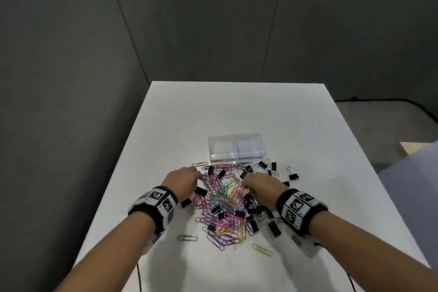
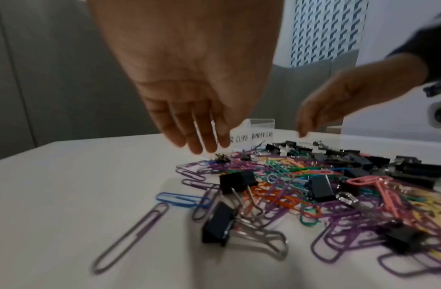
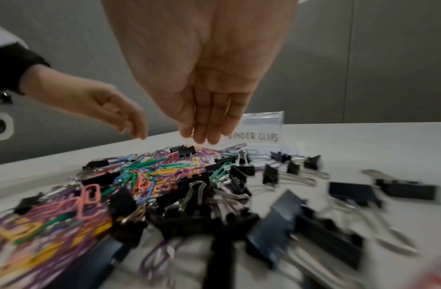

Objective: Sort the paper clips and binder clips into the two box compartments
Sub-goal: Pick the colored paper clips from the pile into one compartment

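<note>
Bare recording booth: grey panel walls, white table.

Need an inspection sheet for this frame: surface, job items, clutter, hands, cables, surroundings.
Surface: white table, far half bare.
Job's things: clear two-compartment box labelled PAPER CLIPS and BINDER CLIPS, both compartments look empty; coloured paper clips and black binder clips mixed in one pile in front of it; strays at the edges, such as a yellow paper clip.
Clutter: nothing seen.
Hands: left hand and right hand above the pile, fingers extended, holding nothing.
Cables: dark cable at the near table edge.
Surroundings: grey panel walls.
</note>
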The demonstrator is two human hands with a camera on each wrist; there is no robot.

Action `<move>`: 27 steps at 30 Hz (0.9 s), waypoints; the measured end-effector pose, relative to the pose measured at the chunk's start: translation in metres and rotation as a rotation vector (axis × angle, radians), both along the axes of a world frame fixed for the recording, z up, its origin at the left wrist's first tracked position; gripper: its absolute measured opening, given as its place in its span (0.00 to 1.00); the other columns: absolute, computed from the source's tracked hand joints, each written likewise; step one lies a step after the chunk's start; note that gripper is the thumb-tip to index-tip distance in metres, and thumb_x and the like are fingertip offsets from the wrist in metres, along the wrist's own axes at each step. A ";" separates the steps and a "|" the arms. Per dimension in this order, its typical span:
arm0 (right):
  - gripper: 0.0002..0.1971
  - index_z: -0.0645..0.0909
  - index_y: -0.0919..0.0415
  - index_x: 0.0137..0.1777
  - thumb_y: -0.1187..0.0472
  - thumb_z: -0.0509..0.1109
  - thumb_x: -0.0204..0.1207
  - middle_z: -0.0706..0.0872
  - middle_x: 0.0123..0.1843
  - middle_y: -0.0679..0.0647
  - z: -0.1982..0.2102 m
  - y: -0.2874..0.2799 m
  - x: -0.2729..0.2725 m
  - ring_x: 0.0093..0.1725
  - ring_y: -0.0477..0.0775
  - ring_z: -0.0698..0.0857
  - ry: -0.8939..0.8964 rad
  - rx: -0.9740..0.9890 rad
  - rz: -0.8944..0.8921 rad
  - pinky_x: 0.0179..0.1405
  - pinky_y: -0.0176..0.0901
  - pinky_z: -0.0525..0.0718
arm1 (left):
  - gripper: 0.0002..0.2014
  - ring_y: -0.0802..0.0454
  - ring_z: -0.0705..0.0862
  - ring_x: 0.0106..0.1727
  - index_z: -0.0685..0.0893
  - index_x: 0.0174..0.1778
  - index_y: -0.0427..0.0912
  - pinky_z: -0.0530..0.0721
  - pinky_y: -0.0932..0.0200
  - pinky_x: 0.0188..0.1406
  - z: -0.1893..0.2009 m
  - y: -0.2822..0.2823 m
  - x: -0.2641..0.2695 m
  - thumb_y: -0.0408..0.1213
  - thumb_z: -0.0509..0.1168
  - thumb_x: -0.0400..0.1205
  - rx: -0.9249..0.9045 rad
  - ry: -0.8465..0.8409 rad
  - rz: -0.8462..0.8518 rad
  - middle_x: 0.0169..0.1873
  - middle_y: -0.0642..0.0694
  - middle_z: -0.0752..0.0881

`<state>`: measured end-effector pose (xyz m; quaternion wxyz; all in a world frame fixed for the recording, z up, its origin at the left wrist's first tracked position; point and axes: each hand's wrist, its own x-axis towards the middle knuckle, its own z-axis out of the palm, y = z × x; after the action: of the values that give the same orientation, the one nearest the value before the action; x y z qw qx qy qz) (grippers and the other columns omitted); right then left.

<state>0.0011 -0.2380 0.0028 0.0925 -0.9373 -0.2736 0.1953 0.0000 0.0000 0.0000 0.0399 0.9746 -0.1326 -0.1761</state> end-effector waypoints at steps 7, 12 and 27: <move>0.29 0.55 0.65 0.80 0.67 0.58 0.80 0.58 0.83 0.61 -0.037 0.024 0.022 0.82 0.60 0.58 -0.097 -0.170 -0.079 0.82 0.53 0.60 | 0.28 0.43 0.60 0.82 0.54 0.82 0.45 0.64 0.46 0.78 -0.033 -0.049 0.010 0.39 0.53 0.86 0.039 -0.041 -0.125 0.83 0.42 0.57; 0.26 0.57 0.62 0.80 0.64 0.56 0.82 0.58 0.83 0.57 -0.043 0.013 0.008 0.82 0.58 0.57 -0.118 -0.210 -0.065 0.80 0.55 0.59 | 0.28 0.43 0.58 0.82 0.52 0.82 0.45 0.62 0.44 0.78 -0.043 -0.043 0.012 0.49 0.48 0.87 0.114 -0.005 -0.118 0.83 0.44 0.57; 0.24 0.67 0.66 0.71 0.69 0.66 0.75 0.76 0.68 0.62 -0.045 0.024 0.043 0.67 0.62 0.74 -0.146 -0.255 -0.067 0.65 0.52 0.75 | 0.21 0.38 0.78 0.65 0.68 0.76 0.40 0.77 0.47 0.60 -0.041 -0.061 0.037 0.35 0.57 0.85 0.128 -0.046 -0.098 0.68 0.38 0.76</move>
<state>0.0445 -0.2140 -0.0422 -0.0412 -0.9617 -0.2213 0.1566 0.0368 -0.0608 -0.0408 -0.0341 0.9712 -0.1696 -0.1637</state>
